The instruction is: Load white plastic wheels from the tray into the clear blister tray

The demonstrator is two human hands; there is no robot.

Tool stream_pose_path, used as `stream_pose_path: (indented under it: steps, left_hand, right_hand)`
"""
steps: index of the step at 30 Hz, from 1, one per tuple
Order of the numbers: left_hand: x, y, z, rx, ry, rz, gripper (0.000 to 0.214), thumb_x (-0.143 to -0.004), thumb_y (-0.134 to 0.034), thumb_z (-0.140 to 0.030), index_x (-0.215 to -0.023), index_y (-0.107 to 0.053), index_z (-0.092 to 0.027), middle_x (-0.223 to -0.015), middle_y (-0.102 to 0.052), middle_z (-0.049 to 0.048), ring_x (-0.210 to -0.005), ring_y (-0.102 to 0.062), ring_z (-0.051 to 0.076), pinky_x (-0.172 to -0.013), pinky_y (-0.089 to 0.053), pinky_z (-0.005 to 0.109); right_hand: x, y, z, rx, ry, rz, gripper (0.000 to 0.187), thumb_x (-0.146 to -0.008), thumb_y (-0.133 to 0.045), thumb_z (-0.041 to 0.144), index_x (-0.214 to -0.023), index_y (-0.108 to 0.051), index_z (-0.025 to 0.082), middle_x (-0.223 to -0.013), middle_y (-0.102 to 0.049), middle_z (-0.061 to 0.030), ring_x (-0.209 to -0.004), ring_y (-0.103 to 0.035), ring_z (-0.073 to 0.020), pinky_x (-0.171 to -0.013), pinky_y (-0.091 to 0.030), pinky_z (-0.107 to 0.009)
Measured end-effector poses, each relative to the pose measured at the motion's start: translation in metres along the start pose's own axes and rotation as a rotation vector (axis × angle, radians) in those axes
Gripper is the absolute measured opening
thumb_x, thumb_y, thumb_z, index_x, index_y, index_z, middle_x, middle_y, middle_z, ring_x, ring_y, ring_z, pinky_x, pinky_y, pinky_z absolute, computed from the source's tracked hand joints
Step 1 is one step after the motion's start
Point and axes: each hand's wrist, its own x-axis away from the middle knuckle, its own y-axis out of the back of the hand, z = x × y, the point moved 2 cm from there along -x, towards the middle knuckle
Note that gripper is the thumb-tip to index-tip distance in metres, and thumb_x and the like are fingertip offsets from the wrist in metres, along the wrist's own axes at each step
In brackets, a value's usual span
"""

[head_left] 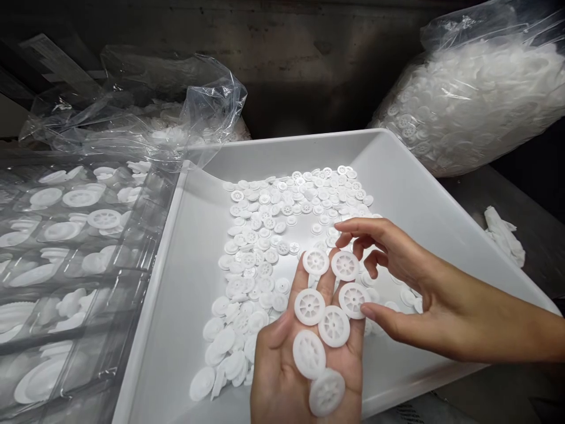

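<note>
A broad white tray (154,294) fills the middle of the view, its far edge at twelve o'clock and its right wall running down towards four. Against its left side, between eight and nine o'clock, lies a clear compartment tray (141,259) with white plastic parts in its pockets, several of them round. A bulging clear bag (481,100), packed with white pieces, stands at two o'clock, just beyond the white tray's right corner. An open clear bag (145,112) slumps at ten o'clock, its loose film reaching over the tray's far left corner. The right hand (424,288) comes in from four o'clock, fingers bent and spread, gripping nothing between them; the thumb tip meets the rim of one wheel. The left hand (335,358) lies palm up at six o'clock above the tray, fingers open and extended under the wheels. A crumpled white piece (505,235) rests outside the tray at three o'clock. Seven white spoked wheels (334,325) lie on the left palm and fingers, while many small white discs (225,340) are scattered over the tray floor
</note>
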Motion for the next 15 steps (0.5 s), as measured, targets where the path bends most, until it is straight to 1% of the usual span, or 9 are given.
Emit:
stream_pose_path:
  steps: [3, 6, 9, 11, 13, 14, 15]
  left_hand:
    - [0.0006, -0.0019, 0.0002, 0.011, -0.008, -0.011, 0.071, -0.096, -0.040, -0.030, -0.163, -0.025, -0.015, -0.119, -0.077, 0.0184, -0.113, -0.073, 0.028, -0.092, -0.061, 0.040]
    - [0.0015, -0.0032, -0.0001, 0.001, -0.021, -0.014, 0.065, -0.097, -0.038, -0.030, -0.160, -0.034, -0.013, -0.122, -0.076, 0.0196, -0.112, -0.074, 0.028, -0.093, -0.061, 0.040]
    - [0.0024, -0.0033, -0.0004, -0.022, -0.025, -0.008, 0.062, -0.097, -0.038, -0.030, -0.157, -0.041, -0.015, -0.124, -0.076, 0.0173, -0.115, -0.073, 0.027, -0.096, -0.060, 0.039]
    - [0.0028, -0.0025, -0.0009, -0.039, -0.032, -0.010, 0.060, -0.098, -0.037, -0.030, -0.157, -0.041, -0.018, -0.124, -0.076, 0.0150, -0.117, -0.071, 0.026, -0.098, -0.058, 0.039]
    - [0.0028, -0.0009, -0.0019, -0.058, -0.040, -0.016, 0.060, -0.100, -0.037, -0.030, -0.158, -0.040, -0.018, -0.124, -0.077, 0.0139, -0.120, -0.070, 0.025, -0.101, -0.057, 0.039]
    - [0.0025, 0.0000, -0.0025, -0.075, -0.048, -0.011, 0.060, -0.100, -0.037, -0.031, -0.158, -0.039, -0.018, -0.125, -0.076, 0.0135, -0.122, -0.069, 0.025, -0.103, -0.056, 0.039]
    - [0.0020, 0.0009, -0.0031, -0.099, -0.054, 0.002, 0.061, -0.100, -0.037, -0.032, -0.159, -0.038, -0.018, -0.127, -0.075, 0.0128, -0.125, -0.067, 0.025, -0.106, -0.054, 0.040]
  right_hand:
    - [-0.0004, 0.0004, -0.0002, -0.003, -0.007, 0.008, 0.069, -0.090, -0.070, 0.028, -0.147, -0.033, 0.044, -0.141, -0.050, 0.0013, -0.118, -0.057, -0.0177, -0.098, -0.057, -0.027]
    - [-0.0003, 0.0004, -0.0007, -0.003, -0.012, 0.010, 0.068, -0.091, -0.069, 0.030, -0.148, -0.033, 0.044, -0.140, -0.050, 0.0012, -0.119, -0.057, -0.0180, -0.097, -0.057, -0.027]
    - [-0.0008, -0.0004, -0.0022, 0.012, -0.007, -0.002, 0.067, -0.093, -0.069, 0.031, -0.148, -0.034, 0.043, -0.141, -0.050, 0.0006, -0.119, -0.057, -0.0186, -0.097, -0.056, -0.028]
    - [-0.0017, 0.0004, -0.0025, 0.018, 0.017, -0.048, 0.064, -0.093, -0.068, 0.030, -0.147, -0.037, 0.041, -0.139, -0.051, -0.0002, -0.119, -0.056, -0.0191, -0.100, -0.054, -0.030]
    - [-0.0025, 0.0033, -0.0011, 0.035, 0.069, -0.128, 0.055, -0.092, -0.069, 0.026, -0.140, -0.047, 0.037, -0.132, -0.055, -0.0014, -0.115, -0.057, -0.0192, -0.099, -0.052, -0.030]
    - [-0.0025, 0.0055, 0.0004, 0.045, 0.112, -0.175, 0.047, -0.091, -0.069, 0.023, -0.134, -0.052, 0.034, -0.124, -0.058, -0.0021, -0.109, -0.058, -0.0187, -0.094, -0.052, -0.030]
    - [-0.0021, 0.0076, 0.0026, 0.058, 0.173, -0.219, 0.037, -0.091, -0.067, 0.019, -0.125, -0.057, 0.030, -0.112, -0.061, -0.0022, -0.099, -0.060, -0.0175, -0.086, -0.053, -0.029]
